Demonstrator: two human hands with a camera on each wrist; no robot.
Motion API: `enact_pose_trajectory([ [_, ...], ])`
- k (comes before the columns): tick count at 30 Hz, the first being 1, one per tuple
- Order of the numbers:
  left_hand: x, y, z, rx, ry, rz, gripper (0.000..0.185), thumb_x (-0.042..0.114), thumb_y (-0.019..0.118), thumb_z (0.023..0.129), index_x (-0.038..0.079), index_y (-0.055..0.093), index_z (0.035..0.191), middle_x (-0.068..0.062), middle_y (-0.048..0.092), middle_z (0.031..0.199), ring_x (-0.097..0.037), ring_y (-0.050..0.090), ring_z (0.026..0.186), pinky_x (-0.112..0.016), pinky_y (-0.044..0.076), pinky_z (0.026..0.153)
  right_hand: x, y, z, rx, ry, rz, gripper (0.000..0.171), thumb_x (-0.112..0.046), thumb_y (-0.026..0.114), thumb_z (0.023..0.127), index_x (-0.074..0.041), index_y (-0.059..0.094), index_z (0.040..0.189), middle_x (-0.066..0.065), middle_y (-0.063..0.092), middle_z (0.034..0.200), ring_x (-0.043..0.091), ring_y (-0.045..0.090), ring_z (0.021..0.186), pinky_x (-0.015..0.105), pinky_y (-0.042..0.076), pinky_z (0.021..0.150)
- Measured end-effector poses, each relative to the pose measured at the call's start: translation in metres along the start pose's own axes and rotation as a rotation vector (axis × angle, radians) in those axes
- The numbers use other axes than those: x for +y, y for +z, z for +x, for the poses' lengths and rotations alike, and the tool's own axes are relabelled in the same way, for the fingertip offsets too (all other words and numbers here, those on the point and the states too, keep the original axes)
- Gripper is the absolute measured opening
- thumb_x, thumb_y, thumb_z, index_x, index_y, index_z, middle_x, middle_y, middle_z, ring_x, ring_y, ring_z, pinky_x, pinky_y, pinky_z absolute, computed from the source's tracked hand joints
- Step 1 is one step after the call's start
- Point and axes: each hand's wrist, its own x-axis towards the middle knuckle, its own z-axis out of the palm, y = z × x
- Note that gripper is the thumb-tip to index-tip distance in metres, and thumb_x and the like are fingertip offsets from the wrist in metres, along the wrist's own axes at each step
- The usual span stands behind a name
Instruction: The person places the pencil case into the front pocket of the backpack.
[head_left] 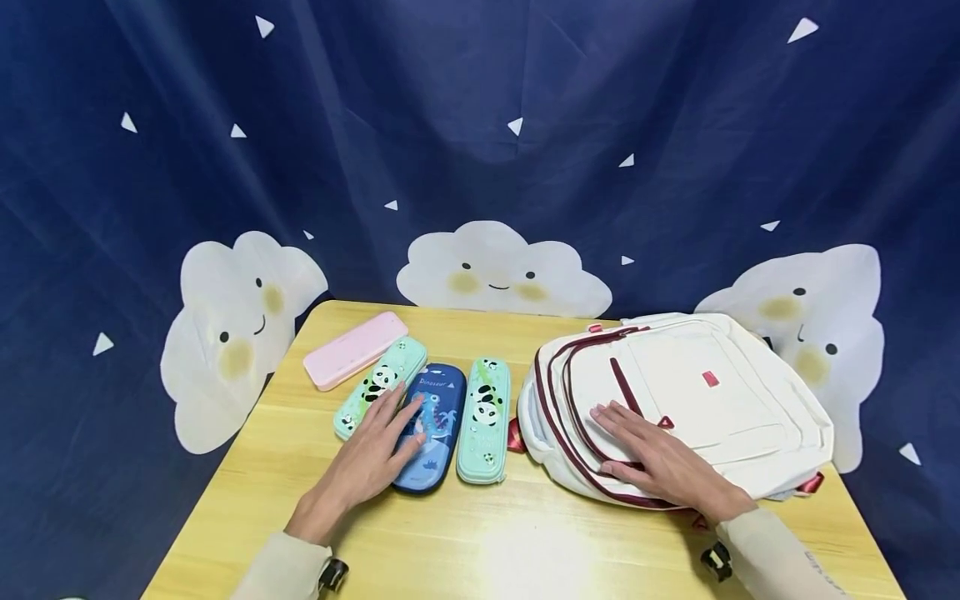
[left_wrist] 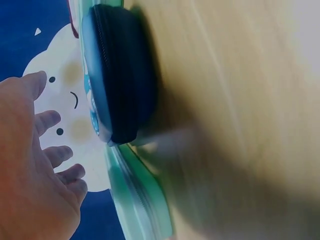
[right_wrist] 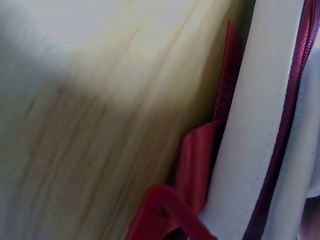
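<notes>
My left hand (head_left: 367, 457) is over the blue dinosaur pencil case (head_left: 442, 421), fingers spread and loosely bent; the left wrist view shows its fingertips (left_wrist: 59, 155) apart from the case's side. To either side of that case lie mint-green panda pencil cases, a tilted one (head_left: 403, 358) on the left and a straight one (head_left: 483, 454) on the right. A pink case (head_left: 356, 348) is farthest left. Fingers extended, my right hand (head_left: 660, 458) is over the front of a white backpack (head_left: 750, 392) with dark red zips. Whether it touches the fabric I cannot tell.
Everything lies on a light wooden table (head_left: 420, 550). Red straps (right_wrist: 197, 160) stick out beside the backpack's edge in the right wrist view. Behind the table hangs a dark blue curtain (head_left: 450, 83) printed with clouds and white triangles.
</notes>
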Motion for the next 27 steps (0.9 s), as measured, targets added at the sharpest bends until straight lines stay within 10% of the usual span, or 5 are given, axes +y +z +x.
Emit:
enact_pose_trajectory([
  [7,0.008,0.009,-0.009,-0.004,-0.023,-0.020,0.065,0.051,0.057,0.111,0.020,0.045,0.168,-0.017,0.023,0.181,-0.047,0.022,0.167,-0.066,0.028,0.132,-0.002,0.000,-0.003,-0.028,0.020,-0.009,0.074,-0.041,0.078,0.101,-0.025,0.048,0.167,0.004,0.054,0.167,0.030,0.054,0.152,0.037,0.048,0.121],
  [13,0.013,0.020,-0.018,0.013,-0.023,-0.015,0.065,0.047,0.061,0.110,0.020,0.047,0.167,-0.019,0.020,0.182,-0.048,0.020,0.167,-0.065,0.028,0.132,-0.002,0.001,-0.003,-0.035,0.043,0.010,0.072,-0.039,0.078,0.101,-0.028,0.049,0.166,0.002,0.056,0.165,0.027,0.055,0.152,0.053,0.053,0.113],
  [21,0.015,0.032,-0.028,0.014,-0.046,-0.026,0.067,0.050,0.063,0.109,0.020,0.047,0.167,-0.019,0.020,0.182,-0.050,0.020,0.166,-0.069,0.033,0.128,-0.002,0.002,-0.004,-0.042,0.064,0.036,0.065,-0.035,0.074,0.105,-0.030,0.049,0.165,0.003,0.058,0.164,0.027,0.057,0.150,0.052,0.052,0.115],
  [27,0.015,0.037,-0.032,0.005,-0.068,-0.056,0.073,0.054,0.064,0.107,0.024,0.042,0.170,-0.016,0.017,0.183,-0.049,0.019,0.167,-0.071,0.037,0.125,-0.003,0.002,-0.005,-0.007,0.042,0.055,0.061,-0.029,0.072,0.106,-0.028,0.052,0.164,0.003,0.060,0.162,0.026,0.059,0.147,0.022,0.035,0.127],
])
